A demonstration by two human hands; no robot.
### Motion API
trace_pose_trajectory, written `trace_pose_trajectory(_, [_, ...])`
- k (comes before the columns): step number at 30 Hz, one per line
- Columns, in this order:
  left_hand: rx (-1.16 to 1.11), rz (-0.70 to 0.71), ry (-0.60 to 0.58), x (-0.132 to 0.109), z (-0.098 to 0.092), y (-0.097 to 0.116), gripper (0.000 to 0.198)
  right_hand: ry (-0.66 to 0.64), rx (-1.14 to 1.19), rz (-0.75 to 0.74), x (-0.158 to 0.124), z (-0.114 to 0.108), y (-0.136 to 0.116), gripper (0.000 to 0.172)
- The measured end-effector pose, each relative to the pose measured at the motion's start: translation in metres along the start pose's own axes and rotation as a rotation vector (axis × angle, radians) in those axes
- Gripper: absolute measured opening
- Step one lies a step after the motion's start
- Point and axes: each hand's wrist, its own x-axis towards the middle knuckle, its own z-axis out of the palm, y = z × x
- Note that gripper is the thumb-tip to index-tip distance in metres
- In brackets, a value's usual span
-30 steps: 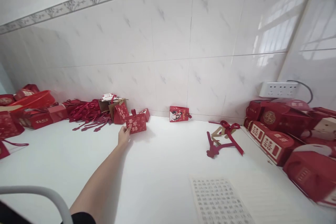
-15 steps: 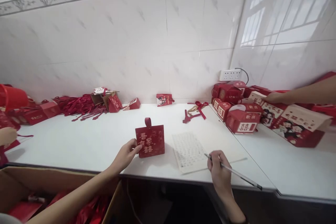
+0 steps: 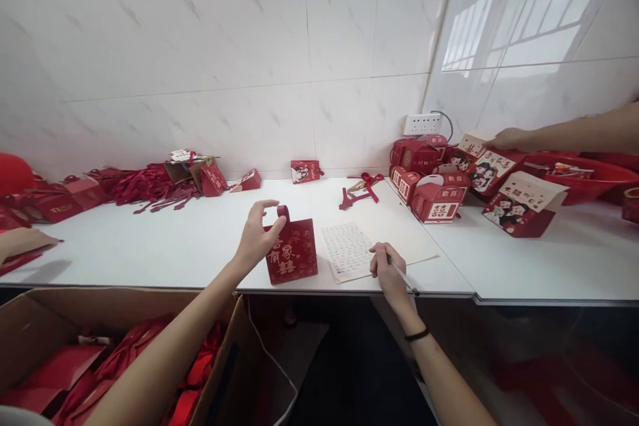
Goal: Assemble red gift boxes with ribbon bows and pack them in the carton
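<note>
Box (image 3: 302, 247): red, with pale writing on it and a little loop (image 3: 283, 212) on top. It stands up close to the near edge of the white table (image 3: 200, 239), just left of the paper (image 3: 347, 249).
Left hand (image 3: 257, 233): up at the box's top left corner. The thumb and pointing finger are bent, with a gap between their tips, right by the loop. I cannot tell if they pinch it.
Right hand (image 3: 388, 269): fingers closed around a pen (image 3: 413, 289), at the right side of the paper. A black band (image 3: 417, 334) is on the wrist.
Wall side: a pile of dark red ribbons (image 3: 142, 185) on the left, and a small picture box (image 3: 305, 172) in the middle.
Helpers: one other hand (image 3: 508, 138) is by the boxes on the right, another (image 3: 24, 244) at the left edge.
</note>
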Motion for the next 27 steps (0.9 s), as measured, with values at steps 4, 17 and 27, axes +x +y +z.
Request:
trace_pose_trajectory(4, [-0.179, -0.063, -0.013, 0.003, 0.014, -0.004, 0.025, -0.069, -0.032, -0.165, -0.002, 0.013, -0.008, 0.032])
trace_pose_trajectory(17, [-0.134, 0.176, 0.029, -0.012, 0.022, -0.013, 0.010, -0.504, -0.074, -0.337, 0.036, 0.102, -0.068, 0.013])
trace_pose_trajectory(27, [-0.256, 0.067, -0.162, -0.012, 0.010, -0.002, 0.014, -0.440, 0.017, -0.306, 0.029, 0.103, -0.058, 0.005])
